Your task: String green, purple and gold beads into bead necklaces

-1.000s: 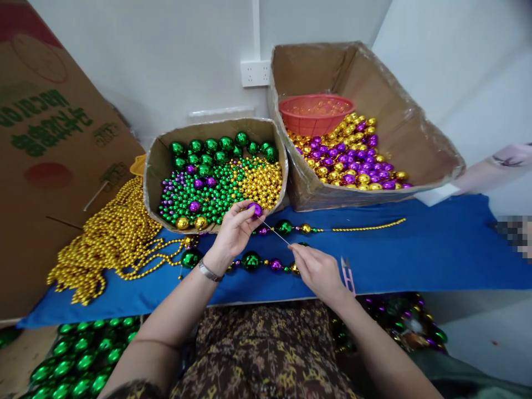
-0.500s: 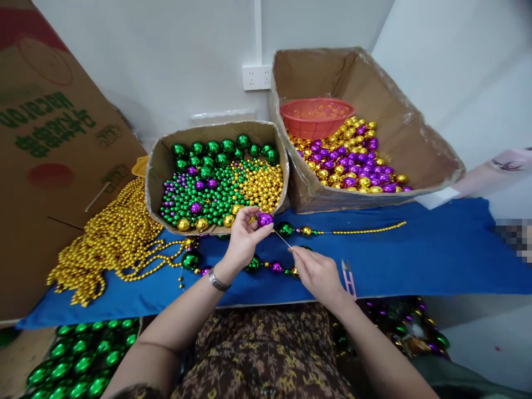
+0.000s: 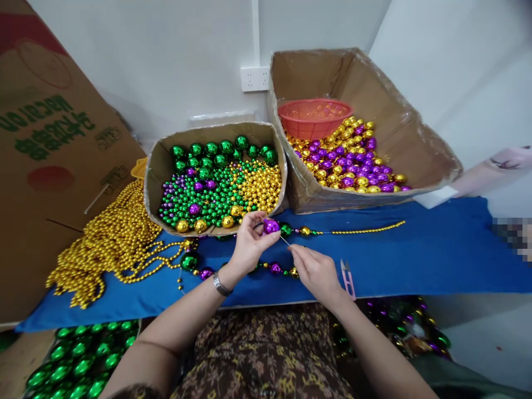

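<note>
Plainly largest, the blue-covered surface (image 3: 424, 249) runs across, its far edge hidden behind the boxes. At left, a printed carton (image 3: 45, 172) is cut off by the frame; at right, a tall open box (image 3: 399, 111) holds gold and purple beads, some hidden behind a red basket (image 3: 316, 124) whose contents are hard to make out. Against it stands a smaller box (image 3: 150, 188) of green, gold and purple beads, its near rim partly covered by the left hand (image 3: 249, 244). Gold bead strands (image 3: 112, 244) heap between carton and smaller box. Below the surface, large green beads (image 3: 83, 363) are cropped by the bottom edge. The right hand (image 3: 316, 271) is beside the pink-handled snips (image 3: 348, 280), and both hands interrupt the view of a beaded string (image 3: 275, 268) lying on the surface. Left fingers pinch a purple bead (image 3: 271, 226) in front of the smaller box; right fingertips grip a thin strand (image 3: 285, 241) leading to it, needle or thread unclear.
</note>
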A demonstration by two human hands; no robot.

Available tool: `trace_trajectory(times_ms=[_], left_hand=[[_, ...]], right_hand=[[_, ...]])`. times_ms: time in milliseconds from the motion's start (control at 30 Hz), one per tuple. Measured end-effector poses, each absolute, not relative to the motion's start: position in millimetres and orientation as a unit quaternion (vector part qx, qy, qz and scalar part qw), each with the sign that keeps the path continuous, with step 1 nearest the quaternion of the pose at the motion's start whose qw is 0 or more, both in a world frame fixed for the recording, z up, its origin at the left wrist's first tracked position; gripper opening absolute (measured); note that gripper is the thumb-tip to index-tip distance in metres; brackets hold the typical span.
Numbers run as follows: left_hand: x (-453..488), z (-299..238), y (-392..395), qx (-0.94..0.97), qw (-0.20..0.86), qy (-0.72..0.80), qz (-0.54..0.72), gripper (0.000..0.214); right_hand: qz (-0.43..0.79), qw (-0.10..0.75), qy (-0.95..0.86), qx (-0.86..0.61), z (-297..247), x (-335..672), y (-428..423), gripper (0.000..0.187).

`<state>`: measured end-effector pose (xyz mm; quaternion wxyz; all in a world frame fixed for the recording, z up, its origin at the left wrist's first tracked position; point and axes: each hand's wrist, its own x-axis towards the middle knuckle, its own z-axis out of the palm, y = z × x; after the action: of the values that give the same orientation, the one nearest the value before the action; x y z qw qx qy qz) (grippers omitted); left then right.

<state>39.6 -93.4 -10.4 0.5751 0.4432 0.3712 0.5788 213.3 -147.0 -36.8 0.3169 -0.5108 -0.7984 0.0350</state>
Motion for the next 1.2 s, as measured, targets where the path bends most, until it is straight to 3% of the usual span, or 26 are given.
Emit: trace_trajectory(times_ms=[167,367,567,933,1200], left_hand=[[30,-1,-89,0.533,0.535,0.364,0.545,0.046],[-11,15,-33,0.675,0.283,0.482,0.481,0.02],[-40,27,16,0.739,0.118,0.574,0.333,0.02],[-35,19,13,0.808,0.081,0.554,0.182,0.021],[-24,4,-10,0.929,0.073,0.356,0.076,0.029]], right_hand=[[0.001,0.346,-0.783,-0.517,-34,220,-146,0.028],[0.001,0.346,-0.773,-0.531,-35,228,-147,0.026],[0.001,0.348,-0.768,-0.537,-35,231,-148,0.025],[0.002,0.342,-0.769,-0.54,-37,229,-146,0.025],[-0.002,0.333,-0.769,-0.546,-35,233,-150,0.026]])
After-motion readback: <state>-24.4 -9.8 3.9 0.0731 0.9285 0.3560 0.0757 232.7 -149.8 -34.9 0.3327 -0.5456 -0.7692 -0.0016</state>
